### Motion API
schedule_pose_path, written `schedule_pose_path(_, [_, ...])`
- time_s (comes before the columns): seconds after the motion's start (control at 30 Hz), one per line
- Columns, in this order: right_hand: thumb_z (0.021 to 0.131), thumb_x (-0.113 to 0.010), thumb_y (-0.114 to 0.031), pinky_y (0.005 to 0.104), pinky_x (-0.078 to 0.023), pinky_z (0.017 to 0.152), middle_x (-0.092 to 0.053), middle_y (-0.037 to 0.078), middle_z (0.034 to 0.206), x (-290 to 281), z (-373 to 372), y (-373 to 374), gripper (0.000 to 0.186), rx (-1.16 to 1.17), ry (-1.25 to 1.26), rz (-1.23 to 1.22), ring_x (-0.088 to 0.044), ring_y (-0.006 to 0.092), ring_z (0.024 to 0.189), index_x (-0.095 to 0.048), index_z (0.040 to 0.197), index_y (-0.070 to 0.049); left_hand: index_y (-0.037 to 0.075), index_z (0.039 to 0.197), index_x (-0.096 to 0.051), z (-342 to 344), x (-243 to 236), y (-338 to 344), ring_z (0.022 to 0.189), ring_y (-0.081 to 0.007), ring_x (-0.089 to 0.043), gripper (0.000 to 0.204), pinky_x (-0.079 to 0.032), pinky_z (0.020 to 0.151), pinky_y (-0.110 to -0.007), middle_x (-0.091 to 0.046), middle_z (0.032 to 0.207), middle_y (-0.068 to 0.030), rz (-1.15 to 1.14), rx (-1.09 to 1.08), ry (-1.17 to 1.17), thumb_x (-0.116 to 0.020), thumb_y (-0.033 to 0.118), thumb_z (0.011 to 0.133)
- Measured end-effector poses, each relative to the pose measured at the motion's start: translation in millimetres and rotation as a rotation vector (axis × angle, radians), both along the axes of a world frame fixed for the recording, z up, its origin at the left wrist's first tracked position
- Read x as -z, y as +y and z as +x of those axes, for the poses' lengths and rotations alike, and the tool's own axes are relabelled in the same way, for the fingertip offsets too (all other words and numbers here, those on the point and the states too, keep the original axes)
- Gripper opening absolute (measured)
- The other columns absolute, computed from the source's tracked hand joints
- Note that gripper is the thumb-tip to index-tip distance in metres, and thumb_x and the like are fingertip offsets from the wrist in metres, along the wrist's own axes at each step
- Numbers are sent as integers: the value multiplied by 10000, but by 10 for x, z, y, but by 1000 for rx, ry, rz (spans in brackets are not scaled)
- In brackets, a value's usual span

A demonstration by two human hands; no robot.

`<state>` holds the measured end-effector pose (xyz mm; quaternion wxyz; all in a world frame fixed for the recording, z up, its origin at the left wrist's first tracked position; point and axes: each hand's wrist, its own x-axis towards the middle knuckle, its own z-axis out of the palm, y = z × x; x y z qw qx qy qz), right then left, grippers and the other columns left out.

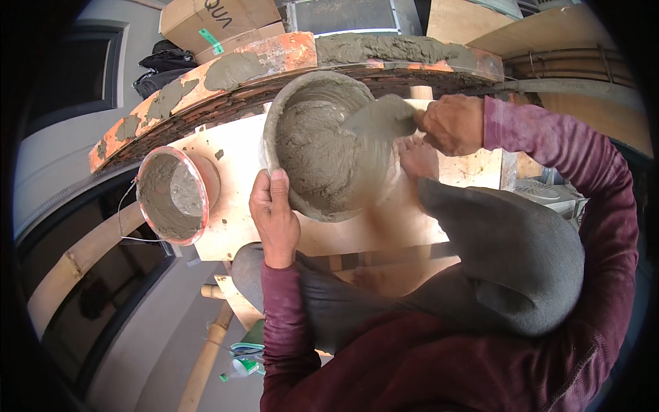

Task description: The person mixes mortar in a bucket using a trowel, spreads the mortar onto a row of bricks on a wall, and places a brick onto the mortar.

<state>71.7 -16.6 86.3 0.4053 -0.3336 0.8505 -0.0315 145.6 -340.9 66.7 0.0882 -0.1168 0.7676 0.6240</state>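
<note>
A round tub [270, 130], its inside coated in grey, stands tilted toward me in the middle, with wet mortar [309, 154] in it. My left hand [274, 216] grips its near-left rim, thumb on top and fingers down the outer wall. On the far right side, my right hand [453, 125] is closed round the handle end of a trowel [384, 117]. The mortar-smeared trowel blade reaches over the tub's right part and is smeared by motion; its handle is mostly hidden in the fist. My bare foot [417, 158] rests against the tub's right side.
A smaller orange-rimmed bucket [206, 199] with mortar stands left on the plywood board [237, 158]. Beyond curves a brick wall [288, 51] with mortar patches. Cardboard boxes [223, 27] are behind it. Bamboo poles [82, 257] and a lower level with a plastic bottle [244, 367] lie below left.
</note>
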Motion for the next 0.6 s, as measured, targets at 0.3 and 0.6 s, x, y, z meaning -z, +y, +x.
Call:
schedule_pose_path(0.3, [934, -515, -242, 445, -527, 840, -670, 212, 980, 581, 325, -611, 495, 139, -422, -264, -636, 360, 934, -506, 1391, -51, 44, 773, -402, 135, 149, -33, 691, -90, -310, 356, -291, 600, -281, -339, 710, 11, -95, -3, 48, -513, 231, 1054])
schedule_pose_path(0.6, [910, -591, -364, 530, -403, 1015, -656, 187, 1146, 456, 604, -209, 439, 379, -370, -411, -585, 366, 1155, -593, 1232, -67, 49, 879, -450, 180, 24, 76, 756, -101, -329, 247, -331, 685, -268, -358, 795, 18, -46, 0, 2, -495, 211, 1059])
